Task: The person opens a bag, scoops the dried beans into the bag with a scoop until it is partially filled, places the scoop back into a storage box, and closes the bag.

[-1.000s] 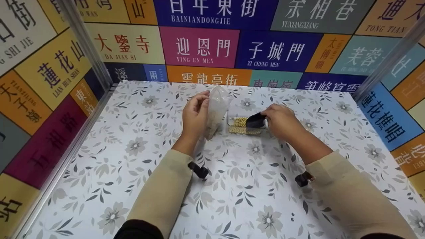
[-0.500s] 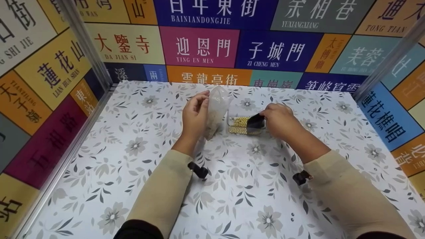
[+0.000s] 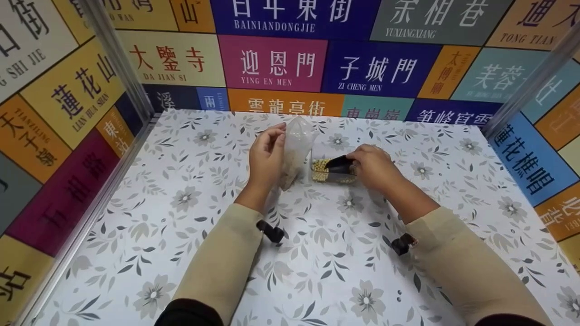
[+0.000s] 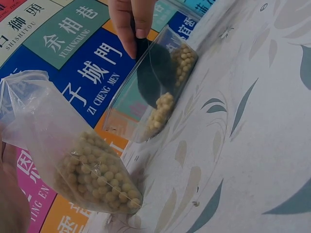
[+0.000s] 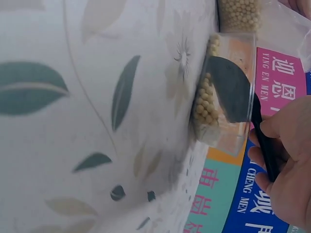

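Note:
In the head view my left hand grips the side of a clear plastic bag, which stands upright on the table. Round, pale yellow beans fill its lower part in the left wrist view. My right hand holds the handle of a black scoop. The scoop's blade is down inside a clear plastic box, among more of the yellow beans. The box stands just right of the bag. Some of the left fingers are hidden behind the bag.
A floral cloth covers the table. Colourful panels with lettering rise behind it and at both sides, with metal posts at the corners. A small black device sits on each wrist.
My right hand has moved left, pushing the scoop further left through the beans in the box, and the blade now lies flatter. My left hand and the bag have stayed in place.

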`<state>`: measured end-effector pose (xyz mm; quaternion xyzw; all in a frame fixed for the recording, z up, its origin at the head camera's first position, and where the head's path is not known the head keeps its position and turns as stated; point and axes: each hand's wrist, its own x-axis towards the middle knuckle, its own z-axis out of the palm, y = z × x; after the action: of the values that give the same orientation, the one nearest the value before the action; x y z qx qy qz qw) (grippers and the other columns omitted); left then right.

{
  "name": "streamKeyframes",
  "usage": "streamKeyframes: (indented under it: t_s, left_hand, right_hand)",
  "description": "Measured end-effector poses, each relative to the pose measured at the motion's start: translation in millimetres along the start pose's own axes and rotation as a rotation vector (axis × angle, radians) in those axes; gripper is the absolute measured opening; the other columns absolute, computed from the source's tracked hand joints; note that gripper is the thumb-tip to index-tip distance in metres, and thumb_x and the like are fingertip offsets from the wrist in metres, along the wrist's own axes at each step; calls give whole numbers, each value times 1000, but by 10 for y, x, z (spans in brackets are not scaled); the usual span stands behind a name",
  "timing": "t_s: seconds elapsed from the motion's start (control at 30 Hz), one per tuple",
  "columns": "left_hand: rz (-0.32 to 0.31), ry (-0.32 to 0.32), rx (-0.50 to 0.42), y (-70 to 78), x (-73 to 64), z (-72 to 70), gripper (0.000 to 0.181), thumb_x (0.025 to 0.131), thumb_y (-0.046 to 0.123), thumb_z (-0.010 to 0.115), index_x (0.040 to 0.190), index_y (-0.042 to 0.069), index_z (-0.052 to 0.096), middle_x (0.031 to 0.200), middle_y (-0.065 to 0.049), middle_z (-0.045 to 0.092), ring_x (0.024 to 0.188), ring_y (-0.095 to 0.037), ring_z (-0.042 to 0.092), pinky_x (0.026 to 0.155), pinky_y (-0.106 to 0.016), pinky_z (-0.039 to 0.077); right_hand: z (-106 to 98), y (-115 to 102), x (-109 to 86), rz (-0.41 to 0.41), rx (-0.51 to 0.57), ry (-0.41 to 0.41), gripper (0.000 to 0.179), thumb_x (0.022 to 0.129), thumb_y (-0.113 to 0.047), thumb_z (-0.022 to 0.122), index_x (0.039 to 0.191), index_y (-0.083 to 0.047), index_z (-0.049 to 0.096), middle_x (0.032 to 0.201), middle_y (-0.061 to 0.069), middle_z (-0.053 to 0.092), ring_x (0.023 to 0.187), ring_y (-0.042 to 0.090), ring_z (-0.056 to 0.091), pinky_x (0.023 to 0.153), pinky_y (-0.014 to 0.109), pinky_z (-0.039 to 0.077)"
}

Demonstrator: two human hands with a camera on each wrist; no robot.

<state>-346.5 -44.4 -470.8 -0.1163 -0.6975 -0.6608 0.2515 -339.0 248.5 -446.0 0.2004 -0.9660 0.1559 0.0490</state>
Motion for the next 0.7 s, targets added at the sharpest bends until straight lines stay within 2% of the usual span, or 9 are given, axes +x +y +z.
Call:
streamKeyframes:
  t_s: [0.2, 0.43, 0.6, 0.7]
  left_hand:
    - [-8, -6, -30, 12, -10, -4, 13, 108, 16, 64, 112, 4, 69, 139, -4, 72, 134, -14, 65, 111, -28, 56]
    - [-16, -8, -14, -1, -8, -9, 14, 109, 19, 63, 112, 8, 70, 140, -1, 72, 132, -10, 64, 111, -27, 56]
    - [-37, -15, 6, 11, -16, -13, 14, 110, 21, 62, 113, 10, 69, 141, 3, 71, 133, -7, 63, 112, -25, 55]
    - [-24, -17, 4, 6, -12, -19, 14, 110, 20, 61, 114, 9, 70, 141, 1, 71, 133, -8, 64, 111, -26, 55]
  right_hand:
    - [146, -12, 41, 46, 105, -15, 36, 106, -5, 53, 137, -6, 71, 128, 15, 69, 124, 38, 63, 109, 56, 53]
    - [249, -23, 37, 131, 234, -44, 36, 111, -13, 53, 143, -10, 68, 139, 13, 65, 133, 36, 60, 113, 55, 51]
    - [315, 2, 30, 152, 288, -14, 37, 112, -16, 50, 145, -11, 66, 141, 12, 63, 135, 34, 59, 115, 55, 50]
    - [338, 9, 22, 158, 343, 10, 36, 112, -16, 51, 144, -9, 66, 143, 13, 62, 137, 34, 58, 117, 54, 48]
